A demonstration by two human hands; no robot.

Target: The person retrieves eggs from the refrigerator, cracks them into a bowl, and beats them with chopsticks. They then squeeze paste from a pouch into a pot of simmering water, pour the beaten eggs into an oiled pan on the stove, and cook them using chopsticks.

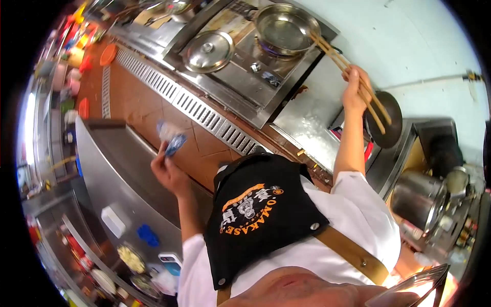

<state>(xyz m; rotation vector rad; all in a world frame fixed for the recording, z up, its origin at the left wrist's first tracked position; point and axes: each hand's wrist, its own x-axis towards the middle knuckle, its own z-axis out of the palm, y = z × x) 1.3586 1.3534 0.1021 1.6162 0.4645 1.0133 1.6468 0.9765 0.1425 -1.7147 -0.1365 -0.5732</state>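
My right hand (355,92) is closed around a pair of long wooden chopsticks (335,56). Their far tips reach into a metal pan (286,28) on a stove burner, where a blue flame shows beneath. My left hand (166,171) pinches a small clear and blue plastic packet (175,143), blurred at its top, over the floor between the counter and the stove. What the packet holds cannot be made out. Left of the pan, a round metal lid (208,51) with a knob lies on the stove top.
A steel counter (97,158) on the left bears a white box (113,221), a blue cloth-like item (148,235) and a bowl of pale food (131,258). A dark pan (391,120) and large steel pot (418,198) are at the right. A floor grate (197,106) runs below the stove.
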